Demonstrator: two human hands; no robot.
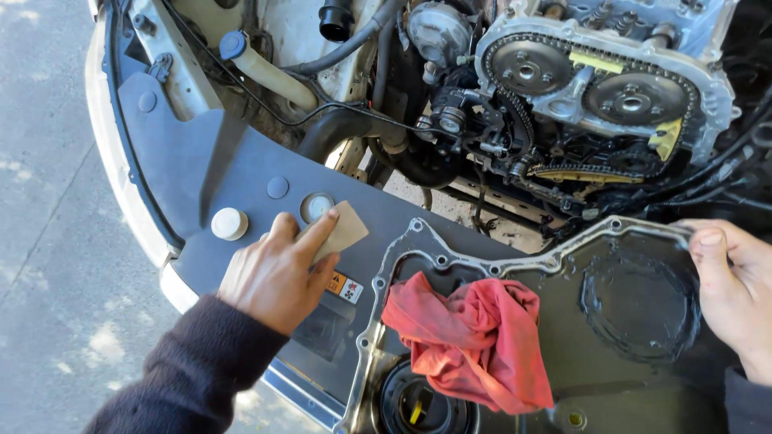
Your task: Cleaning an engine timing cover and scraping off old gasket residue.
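Observation:
My left hand (277, 273) rests on the grey plastic panel (201, 177) at the car's front and pinches a small tan square of abrasive paper (344, 229) between thumb and fingers. My right hand (733, 285) grips the upper right edge of a dark metal engine cover (611, 313) that lies flat across the panel. A crumpled red rag (474, 337) lies inside the cover, between my two hands. The cover's silver bolt-hole rim (450, 261) shows along its top edge.
Behind the cover the open engine shows two toothed sprockets (531, 68) with a timing chain and yellow guides. Black hoses (346, 128) and a blue-capped filler neck (233, 44) sit at the back left. Concrete ground (48, 241) lies to the left.

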